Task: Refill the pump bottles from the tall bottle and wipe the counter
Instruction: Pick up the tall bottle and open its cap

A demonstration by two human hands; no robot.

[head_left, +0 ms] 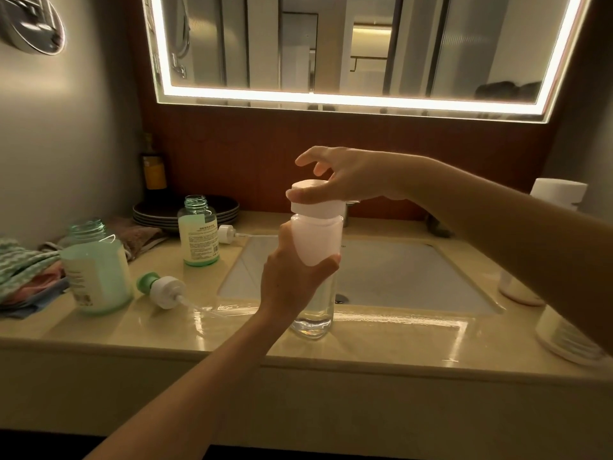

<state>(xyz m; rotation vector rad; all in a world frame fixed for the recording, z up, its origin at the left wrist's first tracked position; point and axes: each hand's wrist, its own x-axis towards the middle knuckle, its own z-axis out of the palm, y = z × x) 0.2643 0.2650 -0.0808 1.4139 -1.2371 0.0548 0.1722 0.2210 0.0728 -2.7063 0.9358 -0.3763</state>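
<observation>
Head view: tall bottle (pixel 315 313) upright at front of counter (pixel 381 340), just before sink (pixel 398 277). Left hand (pixel 292 283) wrapped tight round bottle's middle. Right hand (pixel 341 180) holds white cap (pixel 315 209) on top, thumb on cap's side, one finger lifted. Two pump bottles, near (pixel 96 277) and far (pixel 199 237), stand open at left. Pump tops (pixel 164 290) lie beside them. Cloths (pixel 23 270) piled far left.
</observation>
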